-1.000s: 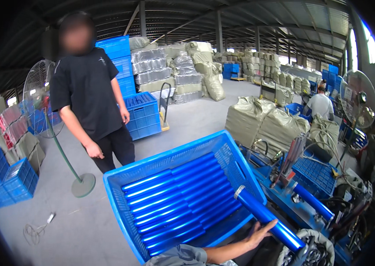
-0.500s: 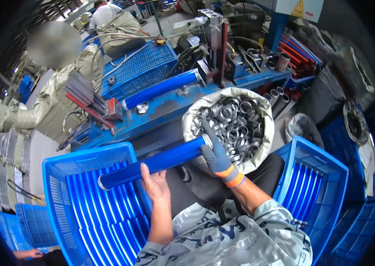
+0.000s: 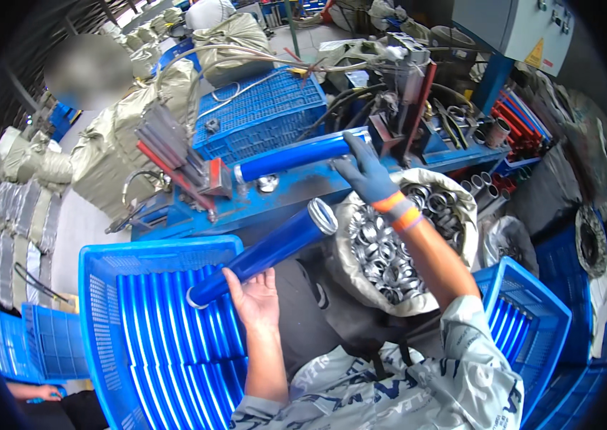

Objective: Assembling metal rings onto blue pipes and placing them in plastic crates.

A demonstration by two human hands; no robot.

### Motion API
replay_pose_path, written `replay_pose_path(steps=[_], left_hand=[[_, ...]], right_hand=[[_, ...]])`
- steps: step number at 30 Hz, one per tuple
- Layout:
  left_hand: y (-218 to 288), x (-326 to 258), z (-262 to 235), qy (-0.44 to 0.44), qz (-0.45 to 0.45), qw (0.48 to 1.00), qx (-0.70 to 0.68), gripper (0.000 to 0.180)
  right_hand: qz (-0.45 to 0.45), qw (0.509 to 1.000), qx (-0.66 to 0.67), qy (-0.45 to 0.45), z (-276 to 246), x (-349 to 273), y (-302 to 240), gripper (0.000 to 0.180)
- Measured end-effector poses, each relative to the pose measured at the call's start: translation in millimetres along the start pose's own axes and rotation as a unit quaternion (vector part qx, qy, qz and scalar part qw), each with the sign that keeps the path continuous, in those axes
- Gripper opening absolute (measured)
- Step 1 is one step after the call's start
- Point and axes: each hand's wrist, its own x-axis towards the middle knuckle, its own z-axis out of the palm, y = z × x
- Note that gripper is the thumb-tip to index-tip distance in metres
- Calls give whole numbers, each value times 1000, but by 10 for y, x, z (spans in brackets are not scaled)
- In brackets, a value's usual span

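Note:
My left hand [image 3: 256, 299] is palm up, its thumb and fingers round a shiny blue tube [image 3: 271, 252]. This tube slants over the left crate's edge, a silvery metal ring at its upper end and a pale rim at its lower one. My right hand [image 3: 369, 175], in a grey-blue glove with an orange cuff, reaches forward to a second blue tube [image 3: 292, 159] lying across the blue workbench [image 3: 296, 198]. Its thumb and fingers straddle that tube's right end. Below my right forearm stands a whitish sack [image 3: 341, 247] full of metal rings [image 3: 381, 249].
A blue crate [image 3: 163, 247] of stacked blue tubes stands at my left, another [image 3: 541, 301] at my right. On the bench are a red-and-grey clamp [image 3: 219, 175] and an upright metal fixture [image 3: 418, 100]. An upturned blue crate [image 3: 264, 118] sits behind. Another person's hand [image 3: 49, 392] shows lower left.
My right hand has left the held tube's ringed end and moved forward to the tube on the bench. The held tube now tilts more steeply in my left hand. The view has shifted.

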Motion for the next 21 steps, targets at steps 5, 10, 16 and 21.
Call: replay_pose_path(steps=[5, 10, 16, 21], left_hand=[[267, 22, 47, -29, 22, 999, -7, 53], [28, 52, 20, -12, 10, 999, 43, 56], [-186, 260, 12, -39, 1, 987, 154, 57], [-1383, 926, 998, -109, -50, 981, 154, 57]], right_hand=[[-90, 940, -324, -56, 661, 812, 115, 98], [38, 892, -420, -164, 585, 908, 615, 79], [-169, 974, -116, 95, -497, 368, -413, 73], [57, 948, 212, 229, -1735, -1062, -299, 81]])
